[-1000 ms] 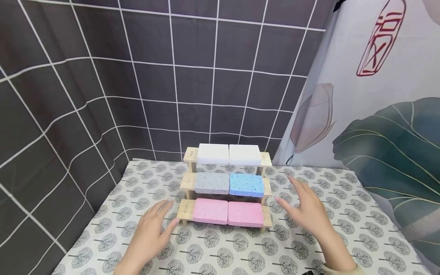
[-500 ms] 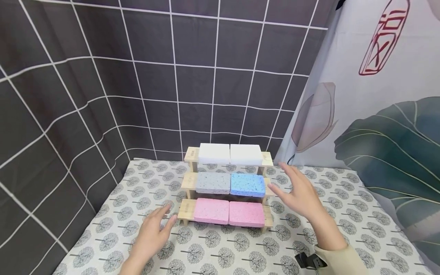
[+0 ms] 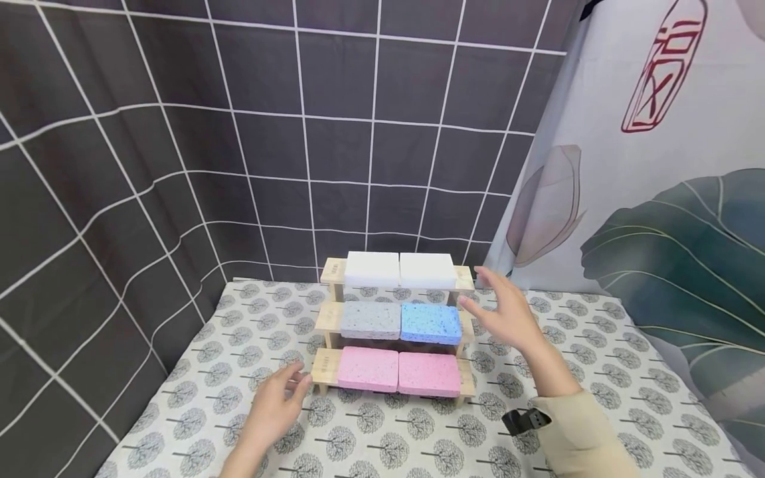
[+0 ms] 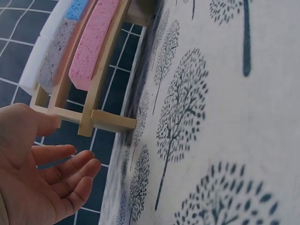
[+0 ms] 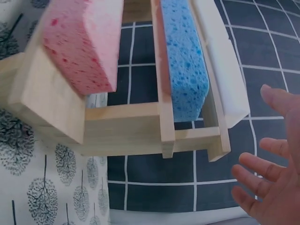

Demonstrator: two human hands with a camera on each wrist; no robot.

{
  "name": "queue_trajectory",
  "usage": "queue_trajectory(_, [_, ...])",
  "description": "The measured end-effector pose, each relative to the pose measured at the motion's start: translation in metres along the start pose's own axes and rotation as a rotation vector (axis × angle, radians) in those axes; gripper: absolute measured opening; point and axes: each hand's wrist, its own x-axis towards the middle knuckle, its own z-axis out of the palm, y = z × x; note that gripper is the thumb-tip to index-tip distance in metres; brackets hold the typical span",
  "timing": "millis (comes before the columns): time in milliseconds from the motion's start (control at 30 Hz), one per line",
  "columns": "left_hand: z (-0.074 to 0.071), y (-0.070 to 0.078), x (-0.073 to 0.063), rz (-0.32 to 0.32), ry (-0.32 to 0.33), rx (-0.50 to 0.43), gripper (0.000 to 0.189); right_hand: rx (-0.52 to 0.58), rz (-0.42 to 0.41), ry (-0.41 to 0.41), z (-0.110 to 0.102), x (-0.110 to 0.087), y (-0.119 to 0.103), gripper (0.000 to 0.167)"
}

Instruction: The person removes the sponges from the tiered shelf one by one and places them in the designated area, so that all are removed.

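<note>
Wooden rack (image 3: 325,364) separates left hand (image 3: 276,403) and further-forward right hand (image 3: 509,313), fingers (image 5: 257,167) loosely parted.

A wooden rack (image 5: 122,133) bears a pink sponge (image 5: 79,51), blue sponge (image 5: 185,65) and white block (image 5: 225,70). The right hand (image 5: 286,180) is nearby.

red seal-style characters (image 3: 663,76) on pale hanging cloth (image 3: 615,166), tiny marks (image 3: 326,363) on wooden rack (image 3: 325,378), none clearly legible

Curtained-off tabletop corner: grid-print curtain (image 3: 339,73), leaf-print curtain (image 3: 687,232), tree-print tablecloth (image 3: 364,435).
</note>
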Motion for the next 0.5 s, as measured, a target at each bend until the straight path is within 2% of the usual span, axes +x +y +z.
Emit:
queue_trajectory(200, [0.006,-0.002,0.001,-0.041,0.010,-0.001,0.042,0.035,-0.023,-0.018,0.000,0.012,0.006,0.072])
queue_trajectory(500, [0.014,-0.002,0.007,-0.068,-0.001,-0.031,0.040,-0.019,-0.029,-0.077,0.003,0.032,0.004,0.077])
